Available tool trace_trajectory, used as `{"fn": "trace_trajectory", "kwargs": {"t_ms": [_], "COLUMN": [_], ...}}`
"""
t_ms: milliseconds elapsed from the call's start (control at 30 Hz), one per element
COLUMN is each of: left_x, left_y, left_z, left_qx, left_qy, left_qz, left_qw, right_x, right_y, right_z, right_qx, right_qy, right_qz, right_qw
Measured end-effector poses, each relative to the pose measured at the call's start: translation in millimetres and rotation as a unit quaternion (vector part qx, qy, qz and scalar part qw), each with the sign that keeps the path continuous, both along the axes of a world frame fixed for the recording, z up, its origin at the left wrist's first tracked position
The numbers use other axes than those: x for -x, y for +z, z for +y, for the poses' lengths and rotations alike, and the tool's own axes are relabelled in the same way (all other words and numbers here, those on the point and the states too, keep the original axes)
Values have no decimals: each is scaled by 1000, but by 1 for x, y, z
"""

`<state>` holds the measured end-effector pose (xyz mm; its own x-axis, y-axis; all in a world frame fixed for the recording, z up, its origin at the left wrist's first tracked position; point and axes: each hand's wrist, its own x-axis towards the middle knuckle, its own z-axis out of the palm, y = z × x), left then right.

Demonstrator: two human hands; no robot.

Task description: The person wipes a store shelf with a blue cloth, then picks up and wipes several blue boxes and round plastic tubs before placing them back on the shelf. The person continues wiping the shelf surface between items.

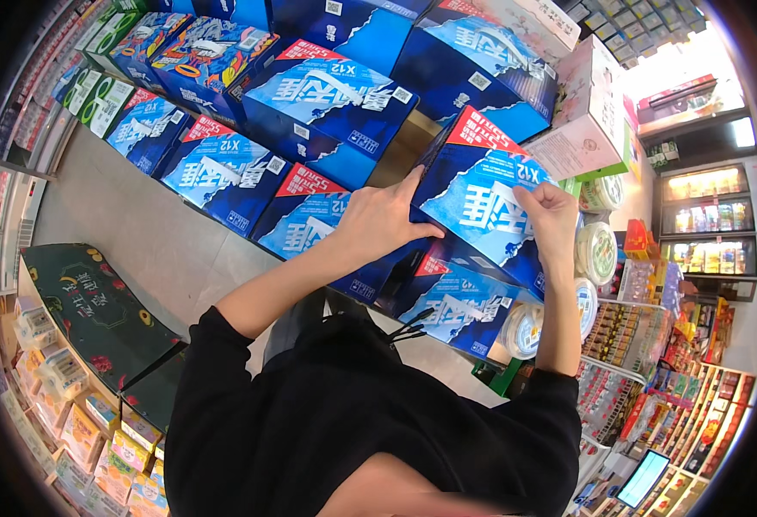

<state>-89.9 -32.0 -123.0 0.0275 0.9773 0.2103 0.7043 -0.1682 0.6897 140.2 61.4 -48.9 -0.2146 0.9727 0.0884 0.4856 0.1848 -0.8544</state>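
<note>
A blue drink carton [475, 161] with a red corner strip sits between my two hands, raised above a lower matching carton [459, 304]. My left hand [378, 216] spans its left corner, the index finger along one edge and the thumb against the near side. Over the carton's right part is my right hand [551, 216], its fingers curled and the thumb near the index finger on the printed top. Whether anything is pinched there cannot be made out. Another blue carton [327, 103] stands left of it, with a gap showing brown cardboard [411, 139] between.
More blue cartons [223, 174] run in a row to the left. Pink floral boxes [585, 116] and round clear-lidded tubs [595, 253] flank the right. A dark-topped display counter [94, 310] stands at lower left. Snack shelves [617, 342] rise at right.
</note>
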Motion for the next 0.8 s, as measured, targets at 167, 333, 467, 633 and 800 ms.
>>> {"fn": "trace_trajectory", "kwargs": {"t_ms": [167,333,467,633,800], "left_x": [4,8,5,6,10], "left_y": [-17,-26,-29,-55,-84], "left_z": [22,44,53,54,53], "left_qx": [-14,-53,-6,20,34], "left_qy": [9,10,3,12,18], "left_qz": [9,9,2,13,23], "left_qw": [1000,999,1000,1000,999], "right_x": [1,4,4,3,10], "right_y": [-26,-35,-40,-72,-106], "right_z": [29,54,64,68,64], "right_qx": [-7,-19,-12,19,8], "right_qy": [3,-7,-12,-6,-18], "right_qz": [-20,-36,-29,-4,-57], "right_qw": [1000,999,999,1000,998]}}
